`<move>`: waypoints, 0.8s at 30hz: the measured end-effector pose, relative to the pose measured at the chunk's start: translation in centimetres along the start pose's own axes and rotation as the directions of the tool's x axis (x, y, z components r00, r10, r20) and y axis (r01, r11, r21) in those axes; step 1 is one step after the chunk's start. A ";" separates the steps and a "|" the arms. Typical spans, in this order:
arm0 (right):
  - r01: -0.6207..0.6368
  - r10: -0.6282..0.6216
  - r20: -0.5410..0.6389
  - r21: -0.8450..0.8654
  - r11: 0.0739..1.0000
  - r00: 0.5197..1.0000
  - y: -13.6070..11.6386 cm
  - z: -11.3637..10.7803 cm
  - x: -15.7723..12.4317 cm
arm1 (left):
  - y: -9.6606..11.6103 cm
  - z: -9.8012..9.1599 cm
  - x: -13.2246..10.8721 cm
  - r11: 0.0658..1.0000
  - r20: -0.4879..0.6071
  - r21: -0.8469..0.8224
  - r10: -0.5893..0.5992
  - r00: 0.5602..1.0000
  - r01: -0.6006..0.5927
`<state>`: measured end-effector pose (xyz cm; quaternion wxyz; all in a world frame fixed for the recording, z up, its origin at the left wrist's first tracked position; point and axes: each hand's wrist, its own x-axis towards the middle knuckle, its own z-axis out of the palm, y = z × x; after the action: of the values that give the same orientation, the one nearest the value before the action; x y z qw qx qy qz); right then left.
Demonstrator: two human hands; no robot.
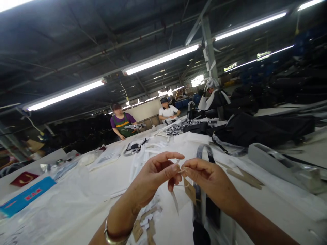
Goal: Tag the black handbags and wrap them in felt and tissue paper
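Near the middle of the head view my left hand (pixel 150 178) and my right hand (pixel 211 178) meet, thumbs against fingers, pinching a thin light string (pixel 182 170). A brown cardboard hang tag (pixel 190 191) dangles just below my right fingertips. Beside it a white slip (pixel 175 203) hangs under my left hand. Behind and below the tag lies a black item with grey straps (pixel 203 204), partly covered by my right hand and wrist. Loose brown and white tags (pixel 150 219) are scattered on the white tabletop under my left wrist.
To the left lie a blue box (pixel 30 196) and a dark red item (pixel 24 179). White strips (pixel 150 149) and grey-black straps (pixel 178 126) spread across the table. Black fabric (pixel 268 127) is heaped at right. Two people (pixel 125 124) (pixel 168 111) are at the far side.
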<state>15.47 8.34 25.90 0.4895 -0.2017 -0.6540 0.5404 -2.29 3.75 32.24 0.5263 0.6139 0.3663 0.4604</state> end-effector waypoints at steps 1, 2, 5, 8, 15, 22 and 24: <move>-0.007 0.007 -0.005 0.047 0.999 1.000 -0.1 0.0 -0.1 | 0.2 0.3 0.1 1.000 0.024 -0.001 0.013 1.000 -0.013; -0.010 0.011 -0.010 0.091 0.996 1.000 -0.1 0.1 -0.3 | 0.5 0.5 0.2 1.000 0.034 -0.005 0.031 0.999 -0.031; 0.025 -0.025 -0.005 0.215 0.976 1.000 0.3 0.2 -1.2 | 0.9 1.4 0.5 0.997 0.007 -0.022 0.077 0.997 -0.077; 0.065 -0.080 0.056 0.229 0.971 0.995 0.8 0.3 -2.6 | 1.1 2.2 0.8 0.996 -0.044 -0.065 0.059 0.997 -0.062; -0.074 0.077 -0.106 0.038 0.997 0.991 1.4 0.8 -3.7 | 0.9 3.5 0.8 0.963 -0.065 -0.268 -0.012 0.998 -0.006; -0.153 0.145 -0.060 -0.157 0.976 0.988 2.2 -1.0 -4.3 | 1.1 3.8 0.7 0.950 -0.054 -0.314 -0.023 0.998 0.005; -0.138 0.135 -0.025 -0.175 0.975 0.990 2.4 -1.4 -4.9 | 1.1 3.9 0.8 0.956 -0.064 -0.293 -0.052 0.997 0.031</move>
<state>18.24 5.96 21.55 0.4356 -0.2922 -0.6807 0.5114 1.65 3.07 33.38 0.6072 0.5050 0.3258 0.5197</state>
